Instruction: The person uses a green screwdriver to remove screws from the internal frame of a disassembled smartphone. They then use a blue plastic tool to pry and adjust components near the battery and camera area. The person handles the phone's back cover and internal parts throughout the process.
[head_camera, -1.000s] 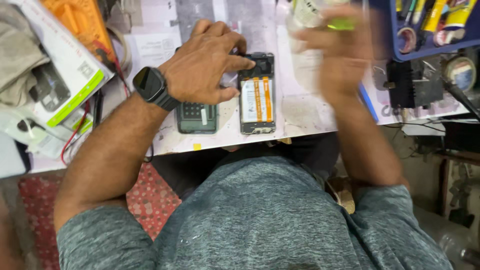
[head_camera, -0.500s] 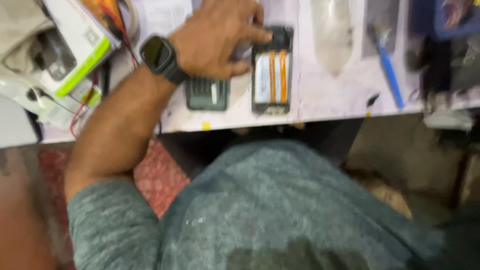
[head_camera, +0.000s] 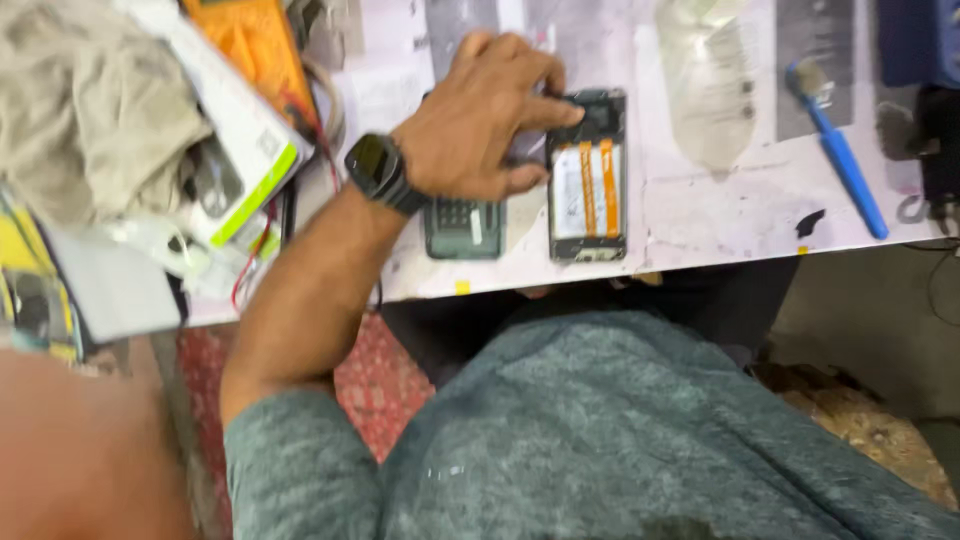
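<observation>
— Orange-striped opened phone (head_camera: 588, 180) lies near the table (head_camera: 720, 225) front edge, left hand (head_camera: 478, 120) fingertips pressing its top end, holding nothing.

— Room?

— Bare table to its right, up to the blue brush (head_camera: 840, 160); clutter crowds left. Right hand unseen.

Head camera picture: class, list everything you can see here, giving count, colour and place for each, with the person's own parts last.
Opened phone with white-and-orange battery: one, black frame, near the front edge of the table.
Small dark green keypad device: one, left of the phone, partly under the hand.
Blue-handled brush: one, right side of the table.
Clear plastic bottle: one, lying between phone and brush.
Orange multimeter: one, upper left.
Beige cloth: one, far left.
White-and-green box: one, beside the cloth.
White worktable: one, stained.
Black wristwatch: one, on the left wrist.
Left hand: fingertips on the phone's top end.
Right hand: not in view.
</observation>
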